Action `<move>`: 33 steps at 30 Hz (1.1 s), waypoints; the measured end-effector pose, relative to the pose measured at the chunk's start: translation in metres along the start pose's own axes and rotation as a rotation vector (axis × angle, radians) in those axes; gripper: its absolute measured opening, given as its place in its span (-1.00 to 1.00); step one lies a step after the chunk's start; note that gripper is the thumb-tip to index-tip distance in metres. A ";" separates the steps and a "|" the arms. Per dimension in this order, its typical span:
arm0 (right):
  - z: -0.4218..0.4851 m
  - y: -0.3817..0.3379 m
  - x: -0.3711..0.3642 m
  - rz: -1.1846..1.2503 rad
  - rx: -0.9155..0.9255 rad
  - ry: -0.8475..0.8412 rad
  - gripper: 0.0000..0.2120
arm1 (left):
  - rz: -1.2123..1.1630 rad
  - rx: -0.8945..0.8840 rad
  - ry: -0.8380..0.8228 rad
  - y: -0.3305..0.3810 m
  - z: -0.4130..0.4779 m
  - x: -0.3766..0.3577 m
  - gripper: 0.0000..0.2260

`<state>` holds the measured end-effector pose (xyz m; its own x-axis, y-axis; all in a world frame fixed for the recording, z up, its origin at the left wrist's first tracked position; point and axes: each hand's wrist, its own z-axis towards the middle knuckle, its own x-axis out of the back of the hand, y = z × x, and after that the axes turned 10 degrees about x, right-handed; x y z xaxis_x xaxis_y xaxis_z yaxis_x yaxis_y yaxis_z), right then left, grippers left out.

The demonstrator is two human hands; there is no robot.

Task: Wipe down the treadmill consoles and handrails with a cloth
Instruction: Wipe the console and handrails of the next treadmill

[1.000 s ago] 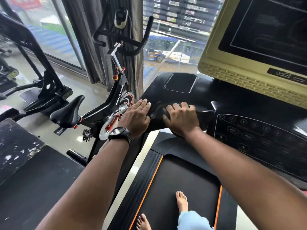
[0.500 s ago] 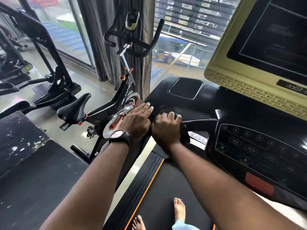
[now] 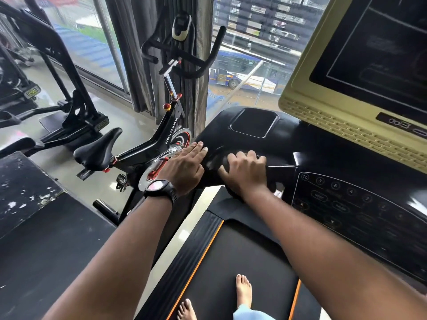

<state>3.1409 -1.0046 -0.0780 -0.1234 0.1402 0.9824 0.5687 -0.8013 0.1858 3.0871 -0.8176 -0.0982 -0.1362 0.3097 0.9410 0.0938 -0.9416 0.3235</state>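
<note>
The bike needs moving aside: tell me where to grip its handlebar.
Take the handlebar by the upturned horn nearest the treadmill, coming from the treadmill side. That horn stands free and bare and leans towards you, while the middle carries the small display.

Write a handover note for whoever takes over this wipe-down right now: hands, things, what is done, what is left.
Left hand: flat, fingers straight, resting on the treadmill console wing.
Right hand: fingers curled over a dark cloth, pressing it on that wing's near edge.
Done: cannot tell how much; the wing looks glossy.
Left: probably the keypad, the screen and the recessed tray, then the handrails, which are not clearly in view.
</note>
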 end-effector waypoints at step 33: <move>-0.026 0.064 0.014 -0.028 0.005 -0.019 -0.17 | -0.006 0.052 -0.017 0.008 0.000 0.010 -0.41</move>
<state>3.1546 -1.0693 -0.0525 -0.1241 0.1736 0.9770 0.5694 -0.7939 0.2134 3.0866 -0.8218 -0.0867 -0.1201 0.3185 0.9403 0.1440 -0.9315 0.3339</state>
